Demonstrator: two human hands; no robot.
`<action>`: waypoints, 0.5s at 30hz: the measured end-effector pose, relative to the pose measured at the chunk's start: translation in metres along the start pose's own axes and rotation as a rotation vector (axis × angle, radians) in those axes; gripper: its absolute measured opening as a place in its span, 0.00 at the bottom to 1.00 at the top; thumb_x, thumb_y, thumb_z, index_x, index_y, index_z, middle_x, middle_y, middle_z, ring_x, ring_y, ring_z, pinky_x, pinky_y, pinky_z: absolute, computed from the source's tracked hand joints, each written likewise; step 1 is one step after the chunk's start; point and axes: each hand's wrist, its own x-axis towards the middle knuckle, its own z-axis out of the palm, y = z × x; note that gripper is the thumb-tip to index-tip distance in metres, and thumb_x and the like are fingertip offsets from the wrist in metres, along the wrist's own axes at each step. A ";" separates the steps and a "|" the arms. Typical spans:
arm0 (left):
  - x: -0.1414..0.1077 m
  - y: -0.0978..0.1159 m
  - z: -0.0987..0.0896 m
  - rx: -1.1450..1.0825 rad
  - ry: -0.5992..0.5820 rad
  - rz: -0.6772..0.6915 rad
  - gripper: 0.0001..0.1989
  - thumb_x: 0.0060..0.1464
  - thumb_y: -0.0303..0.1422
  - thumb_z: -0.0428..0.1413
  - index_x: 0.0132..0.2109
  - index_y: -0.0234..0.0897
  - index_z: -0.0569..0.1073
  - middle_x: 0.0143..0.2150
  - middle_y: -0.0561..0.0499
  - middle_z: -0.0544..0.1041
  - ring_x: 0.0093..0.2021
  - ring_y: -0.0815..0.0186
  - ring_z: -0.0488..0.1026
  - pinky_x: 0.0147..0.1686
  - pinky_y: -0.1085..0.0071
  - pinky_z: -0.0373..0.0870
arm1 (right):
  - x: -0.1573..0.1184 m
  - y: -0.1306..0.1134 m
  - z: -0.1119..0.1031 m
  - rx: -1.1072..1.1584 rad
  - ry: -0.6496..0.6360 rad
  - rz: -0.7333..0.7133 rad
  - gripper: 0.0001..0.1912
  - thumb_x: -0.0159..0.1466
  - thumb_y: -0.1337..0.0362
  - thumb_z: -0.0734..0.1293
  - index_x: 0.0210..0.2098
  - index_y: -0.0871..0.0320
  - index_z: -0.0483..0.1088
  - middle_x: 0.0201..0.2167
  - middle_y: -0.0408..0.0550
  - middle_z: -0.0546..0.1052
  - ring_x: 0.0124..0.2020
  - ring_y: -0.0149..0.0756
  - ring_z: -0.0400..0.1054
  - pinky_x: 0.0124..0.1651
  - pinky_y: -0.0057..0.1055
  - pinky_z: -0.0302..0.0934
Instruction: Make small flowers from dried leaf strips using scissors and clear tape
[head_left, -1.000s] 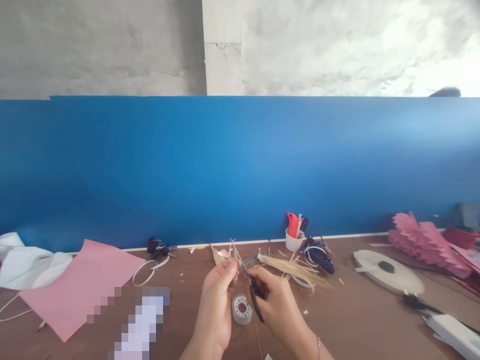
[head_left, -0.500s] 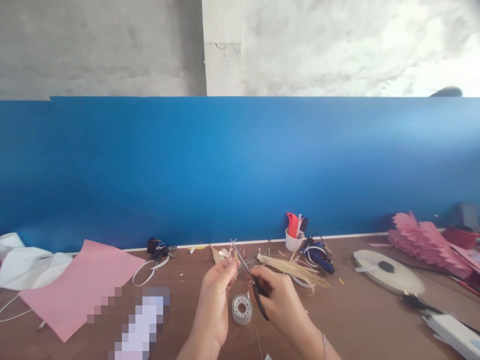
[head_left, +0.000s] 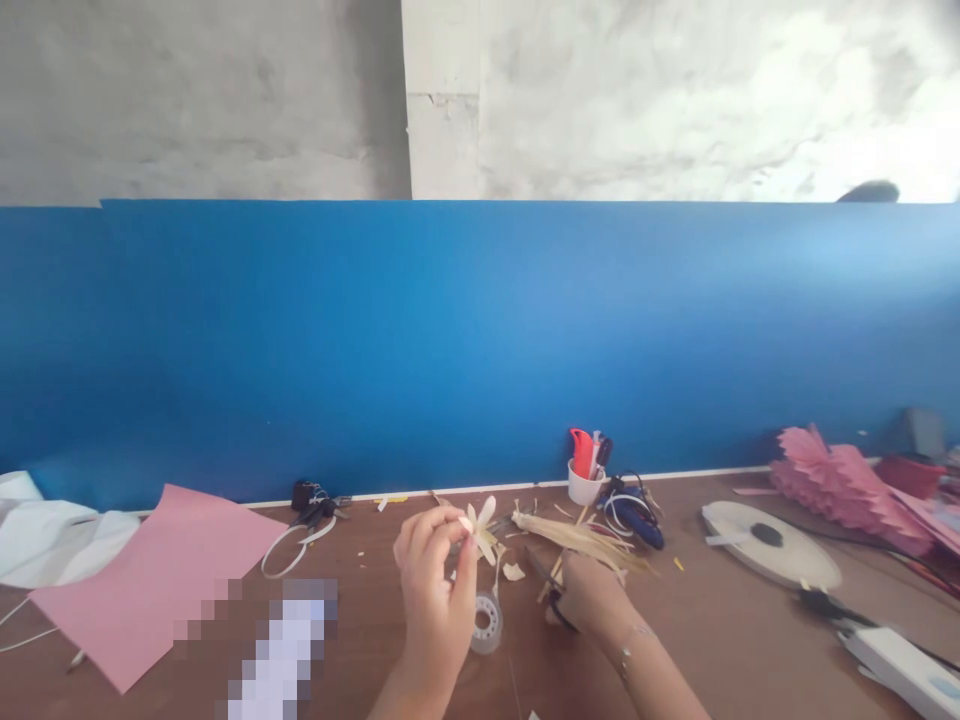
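Note:
My left hand (head_left: 439, 570) is raised over the table, its thumb and fingers pinching a small cream flower (head_left: 484, 530) with narrow pale petals. To the right, my right hand (head_left: 592, 595) is low at the tabletop, closed around the black handles of a pair of scissors (head_left: 561, 612). The scissors' blades point away to the upper left, beside a bundle of dried straw-coloured strips (head_left: 577, 535). Between the hands lies a roll of clear tape (head_left: 487, 622), partly behind my left hand. Pale scraps (head_left: 513, 572) lie just beyond it.
A white cup (head_left: 583, 488) with a red-handled tool and pens stands by the blue partition (head_left: 480, 340). Pink paper (head_left: 161, 580) and pliers (head_left: 319, 508) are at left. Toward the right lie a blue-handled tool (head_left: 641, 520), a cream oval object (head_left: 772, 545) and pleated pink paper (head_left: 832, 480).
My right hand has moved right and down with the scissors, away from my left hand. My left hand has turned, and the flower's petals now show clearly.

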 end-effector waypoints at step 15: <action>-0.005 -0.001 -0.001 0.115 -0.035 0.262 0.09 0.55 0.20 0.51 0.37 0.40 0.69 0.38 0.49 0.73 0.42 0.61 0.68 0.44 0.62 0.62 | 0.013 0.026 0.006 0.184 -0.297 0.170 0.16 0.33 0.74 0.74 0.21 0.57 0.67 0.11 0.35 0.67 0.14 0.38 0.67 0.18 0.30 0.61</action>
